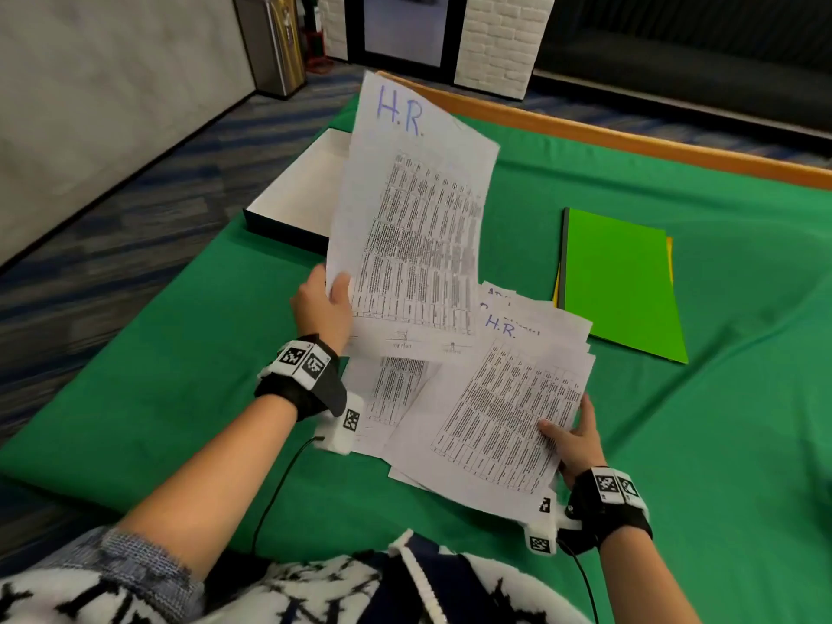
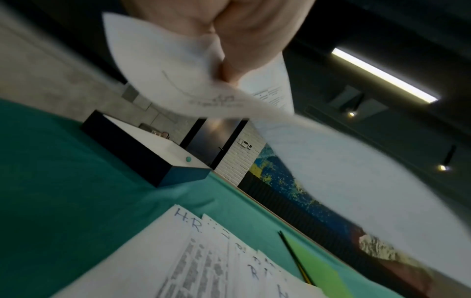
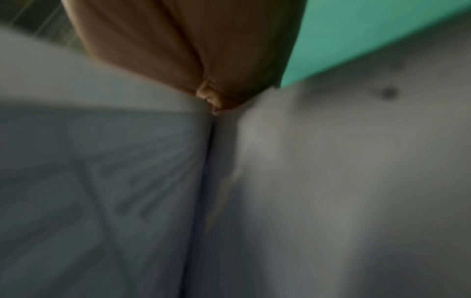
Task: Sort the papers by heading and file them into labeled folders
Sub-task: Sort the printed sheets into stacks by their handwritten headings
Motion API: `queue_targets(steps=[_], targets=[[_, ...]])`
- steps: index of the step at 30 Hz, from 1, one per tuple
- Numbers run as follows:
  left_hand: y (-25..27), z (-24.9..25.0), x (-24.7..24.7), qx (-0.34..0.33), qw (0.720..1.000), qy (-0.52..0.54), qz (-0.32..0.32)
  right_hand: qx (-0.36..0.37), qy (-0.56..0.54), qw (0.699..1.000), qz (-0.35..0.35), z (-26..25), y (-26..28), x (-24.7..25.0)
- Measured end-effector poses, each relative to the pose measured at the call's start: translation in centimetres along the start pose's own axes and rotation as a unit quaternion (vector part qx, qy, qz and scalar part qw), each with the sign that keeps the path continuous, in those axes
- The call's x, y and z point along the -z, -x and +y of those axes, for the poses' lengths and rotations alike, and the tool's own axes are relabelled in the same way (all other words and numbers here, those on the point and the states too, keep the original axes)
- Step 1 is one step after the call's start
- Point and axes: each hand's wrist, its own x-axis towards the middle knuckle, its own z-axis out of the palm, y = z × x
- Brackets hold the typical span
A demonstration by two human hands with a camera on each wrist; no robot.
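My left hand (image 1: pixel 326 304) pinches the lower left edge of a printed sheet headed "H.R." (image 1: pixel 414 218) and holds it raised above the table; the left wrist view shows the fingers (image 2: pixel 229 66) clamped on that sheet (image 2: pixel 344 171). My right hand (image 1: pixel 574 439) grips the lower right of a fanned stack of papers (image 1: pixel 495 407), whose top sheet also reads "H.R."; the stack (image 2: pixel 203 262) lies below in the left wrist view. Green and yellow folders (image 1: pixel 621 281) lie stacked to the right. The right wrist view is blurred, showing only fingers (image 3: pixel 203 60) against paper (image 3: pixel 331 181).
An open shallow box (image 1: pixel 297 191) with a white inside and dark sides (image 2: pixel 132 153) sits at the table's far left. A green cloth (image 1: pixel 720 443) covers the table, with a wooden rim (image 1: pixel 630 137) at the back. Carpeted floor lies to the left.
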Motion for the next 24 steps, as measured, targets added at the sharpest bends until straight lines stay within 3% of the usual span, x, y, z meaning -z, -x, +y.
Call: queue_targets(steps=[3, 7, 10, 16, 18, 24], targets=[[1.7, 0.3, -0.8, 0.033, 0.998, 0.001, -0.05, 0.015, 0.028, 0.999, 0.004, 0.3, -0.1, 0.2], [5.2, -0.7, -2.7, 0.031, 0.974, -0.04, -0.222, 0.043, 0.098, 0.994, -0.016, 0.6, -0.8, 0.3], [7.0, -1.9, -4.0, 0.011, 0.95, -0.068, -0.306, -0.007, 0.068, 0.998, 0.001, 0.5, -1.2, 0.0], [8.8, -2.8, -5.3, -0.008, 0.919, -0.101, -0.38, -0.088, -0.059, 0.994, 0.003, -0.3, -0.8, 0.2], [9.2, -3.2, -5.5, -0.014, 0.91, -0.106, -0.401, -0.103, -0.044, 0.993, -0.023, -0.3, -1.0, 0.3], [10.9, -3.9, -6.0, 0.001, 0.869, -0.031, -0.494, -0.045, 0.057, 0.997, -0.038, -0.2, -0.2, 0.1]])
